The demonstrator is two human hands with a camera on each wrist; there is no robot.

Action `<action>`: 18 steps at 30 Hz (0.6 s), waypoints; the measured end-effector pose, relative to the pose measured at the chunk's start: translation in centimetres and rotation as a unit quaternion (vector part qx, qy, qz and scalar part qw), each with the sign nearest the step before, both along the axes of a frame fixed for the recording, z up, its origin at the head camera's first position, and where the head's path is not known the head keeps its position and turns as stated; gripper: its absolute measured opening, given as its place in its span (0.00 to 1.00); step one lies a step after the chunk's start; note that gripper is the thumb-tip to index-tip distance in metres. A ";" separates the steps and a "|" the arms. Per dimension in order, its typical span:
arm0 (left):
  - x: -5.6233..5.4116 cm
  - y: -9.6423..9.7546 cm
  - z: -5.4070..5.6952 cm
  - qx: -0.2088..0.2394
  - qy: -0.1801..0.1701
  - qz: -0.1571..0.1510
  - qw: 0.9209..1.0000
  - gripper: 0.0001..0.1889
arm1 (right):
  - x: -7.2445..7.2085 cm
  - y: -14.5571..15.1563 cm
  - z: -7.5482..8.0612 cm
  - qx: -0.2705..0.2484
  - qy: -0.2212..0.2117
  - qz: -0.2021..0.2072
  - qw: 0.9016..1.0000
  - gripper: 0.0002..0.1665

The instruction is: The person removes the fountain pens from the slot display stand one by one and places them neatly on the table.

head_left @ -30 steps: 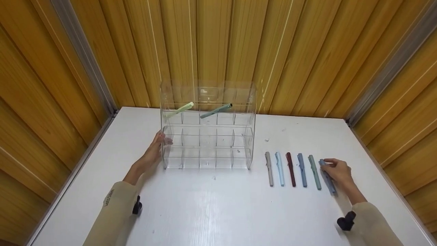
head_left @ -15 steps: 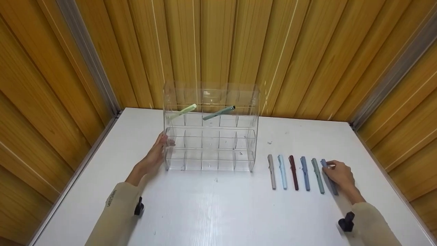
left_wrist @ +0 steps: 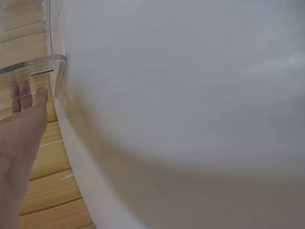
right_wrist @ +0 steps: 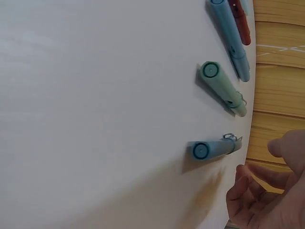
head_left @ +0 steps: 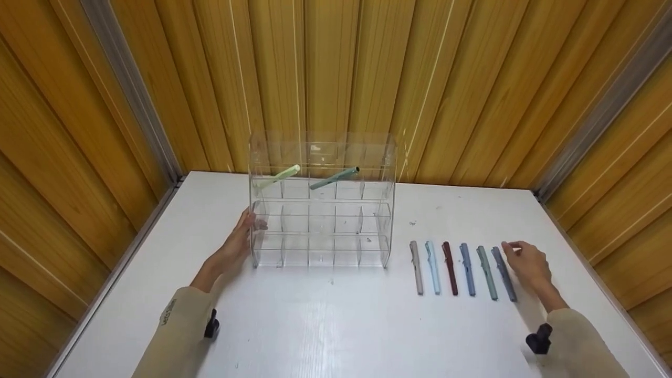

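Observation:
A clear acrylic pen organizer (head_left: pixel 321 207) with tiers of compartments stands on the white table. A light green pen (head_left: pixel 281 176) and a dark green pen (head_left: pixel 336 178) lean in its top tier. My left hand (head_left: pixel 237 239) holds the organizer's left side; its fingers show through the clear plastic. Right of the organizer lie a grey pen (head_left: pixel 416 268), a light blue pen (head_left: pixel 432 268), a dark red pen (head_left: pixel 450 269), a blue pen (head_left: pixel 467 270), a green pen (head_left: pixel 486 273) and a slate-blue pen (head_left: pixel 504 274). My right hand (head_left: pixel 529 265) is just right of the slate-blue pen, loosely curled, holding nothing.
Yellow wood-look panels (head_left: pixel 328 79) rise behind the white table (head_left: pixel 325 325) and along both sides. Metal posts (head_left: pixel 139 100) stand at the back corners. A black clip-like device (head_left: pixel 539 338) sits at the right sleeve.
My right hand has let go of the slate-blue pen and moved slightly right, leaving it at the row's right end. My left hand stays on the organizer. The head view has shifted slightly.

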State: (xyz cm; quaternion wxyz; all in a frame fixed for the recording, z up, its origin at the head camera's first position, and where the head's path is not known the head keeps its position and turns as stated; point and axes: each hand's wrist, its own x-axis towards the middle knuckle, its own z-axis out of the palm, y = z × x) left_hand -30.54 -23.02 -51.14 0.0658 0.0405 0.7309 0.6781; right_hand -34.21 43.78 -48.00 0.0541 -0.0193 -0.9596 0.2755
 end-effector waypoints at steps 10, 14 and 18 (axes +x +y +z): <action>0.0 0.1 -0.3 -0.007 0.010 -0.007 1.000 0.40 | -0.7 -4.0 3.7 -0.062 0.046 0.065 0.995 0.24; -0.1 0.1 -0.3 -0.005 0.013 -0.003 1.000 0.40 | -0.6 -6.0 5.3 -0.083 0.051 0.098 0.990 0.23; -0.1 0.0 -0.3 -0.006 0.008 0.000 1.000 0.40 | -0.1 -8.3 6.3 -0.096 0.073 0.123 0.985 0.23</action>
